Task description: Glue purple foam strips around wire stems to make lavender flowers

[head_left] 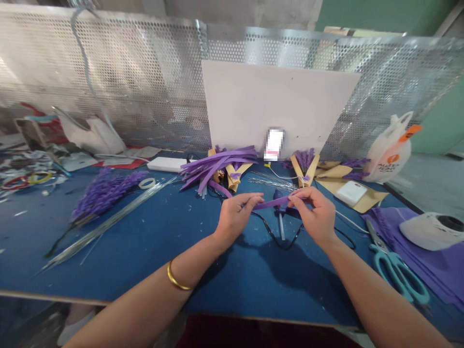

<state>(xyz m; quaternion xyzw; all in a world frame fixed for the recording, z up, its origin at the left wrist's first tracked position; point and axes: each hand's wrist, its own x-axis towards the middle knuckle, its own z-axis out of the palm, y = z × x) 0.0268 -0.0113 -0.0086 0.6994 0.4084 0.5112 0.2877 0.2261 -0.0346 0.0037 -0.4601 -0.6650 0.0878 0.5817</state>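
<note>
Strip (272, 204) of purple material stretches between your two hands, raised above the middle of the desk (119, 261). Your left hand (235, 216) has its fingers pinched narrow on one part of it, and your right hand (316, 212) pinches it in the same way further right. I judge this piece to be very light, thin and soft: it bends easily and probably does not break, but it can twist or crease. The best hold is flat between thumb and first finger, close to each end, with only gentle pull. It seems more like fabric than plastic, so I do not expect it to be slippery.

Just behind it lies what looks like a glue gun (277, 199), its clear stick toward the near edge. A pile of purple strips (232, 157) is near the far edge, left of the phone (274, 142).

The surface is dark blue, with small scraps on it. Toward the left edge you have purple flower stems (105, 193) and thin wires (123, 218); toward the near right corner, scissors (380, 247) beside purple cloth (431, 270). Behind the far edge stand a white board (275, 101) and a perforated metal screen (145, 72).
</note>
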